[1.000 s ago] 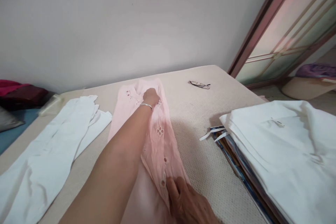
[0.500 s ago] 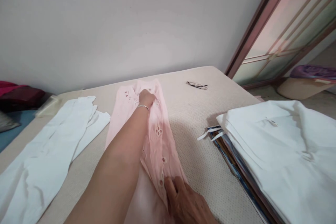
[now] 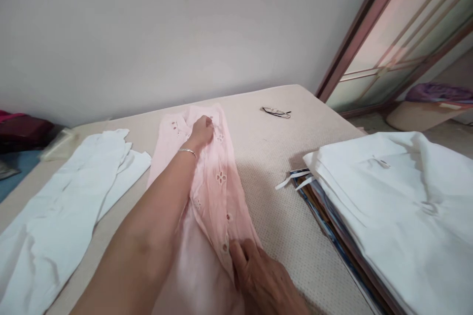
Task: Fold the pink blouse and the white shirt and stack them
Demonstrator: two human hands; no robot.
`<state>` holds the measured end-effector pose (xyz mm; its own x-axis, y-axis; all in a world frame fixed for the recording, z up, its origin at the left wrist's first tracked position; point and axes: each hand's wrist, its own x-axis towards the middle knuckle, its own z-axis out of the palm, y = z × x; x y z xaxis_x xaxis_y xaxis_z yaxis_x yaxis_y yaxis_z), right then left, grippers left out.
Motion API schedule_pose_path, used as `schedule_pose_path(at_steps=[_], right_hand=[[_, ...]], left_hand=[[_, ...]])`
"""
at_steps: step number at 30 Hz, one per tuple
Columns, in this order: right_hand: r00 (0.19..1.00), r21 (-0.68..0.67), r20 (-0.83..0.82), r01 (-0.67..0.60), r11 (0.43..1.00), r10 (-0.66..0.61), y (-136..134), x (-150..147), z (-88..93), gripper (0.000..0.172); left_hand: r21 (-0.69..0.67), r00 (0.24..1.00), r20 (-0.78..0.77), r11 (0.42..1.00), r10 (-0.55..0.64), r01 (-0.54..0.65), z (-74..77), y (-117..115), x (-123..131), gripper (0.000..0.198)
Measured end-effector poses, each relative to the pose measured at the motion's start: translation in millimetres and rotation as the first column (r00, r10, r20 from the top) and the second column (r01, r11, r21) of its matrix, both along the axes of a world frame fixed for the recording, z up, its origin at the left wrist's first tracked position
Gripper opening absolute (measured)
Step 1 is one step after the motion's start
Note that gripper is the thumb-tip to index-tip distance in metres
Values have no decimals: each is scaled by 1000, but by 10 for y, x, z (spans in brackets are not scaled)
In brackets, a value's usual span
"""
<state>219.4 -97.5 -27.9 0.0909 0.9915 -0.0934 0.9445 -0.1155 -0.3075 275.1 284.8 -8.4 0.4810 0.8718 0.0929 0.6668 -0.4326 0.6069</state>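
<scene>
A pale pink garment (image 3: 227, 194) with cut-out flower embroidery lies lengthwise in front of me, one layer folded over along its middle. My left hand (image 3: 203, 130), a thin bracelet at its wrist, is stretched to the far end and closed on the cloth there. Close to me, my right hand (image 3: 260, 273) has its bent fingers gripping the garment's right side, beside the cut-out holes. The fingertips of this hand are partly hidden by the cloth, and my left forearm covers part of the garment.
A white garment (image 3: 59, 199) lies at the left. On the right is a stack of folded clothes topped by a white one (image 3: 391, 202). Glasses (image 3: 276, 112) rest near the far edge of the padded bed (image 3: 264, 152), which meets a wall (image 3: 192, 34). A clear plastic packet (image 3: 61, 145) sits far left.
My left hand and forearm have shifted slightly left, and the inner fold edge of the pink cloth has moved left with them. My right hand keeps its place on the garment. The view has tilted down slightly.
</scene>
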Motion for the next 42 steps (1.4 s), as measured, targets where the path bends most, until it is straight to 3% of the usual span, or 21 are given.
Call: schedule_pose_path(at_steps=[2,5,8,11,14,17,21,24,27,30,34,37,42], right_hand=[[1000,-24,-8,-2,1000,2,-2,-8,52,44],[1000,-40,-14,4,999,-5,-24,-26,95,46],[999,-28,-30,26,999,-27,-43,-6,164,39],[996,-26,-50,77,997,-78,-26,80,322,19],[984,30,-81,160,987,-157,12,146,459,12],[991,177,-120,75,981,-54,16,94,409,27],[987,227,-102,-100,969,126,-34,-62,158,74],[984,146,-98,-135,980,150,-53,-78,85,87],[982,135,-62,-167,977,177,-34,-17,101,82],[976,248,44,-219,944,215,9,17,2,84],[931,453,261,-350,820,254,77,25,-358,95],[907,561,383,-377,737,173,125,65,-580,82],[858,594,506,-421,685,88,164,91,-732,58]], left_hand=[[96,992,-90,990,-93,102,-14,-130,-150,26],[250,940,-302,939,-156,236,-135,-336,-340,52],[234,885,-433,927,-170,293,-192,-441,-418,72],[131,840,-493,935,-227,329,-57,-503,-494,73],[132,823,-483,904,-299,406,74,-744,-702,68],[183,798,-493,856,-346,484,-5,-1159,-965,65],[284,801,-515,820,-306,496,-204,-1509,-1133,65],[238,776,-530,818,-343,524,-143,-1465,-1139,67],[164,760,-516,826,-394,540,27,-1320,-1191,66],[234,821,-498,869,-278,436,63,-1232,-1320,67],[247,832,-517,895,-202,371,-103,-1208,-1471,68],[177,827,-501,906,-253,385,-99,-1129,-1500,67],[193,882,-393,914,-262,358,156,-734,-1388,64]])
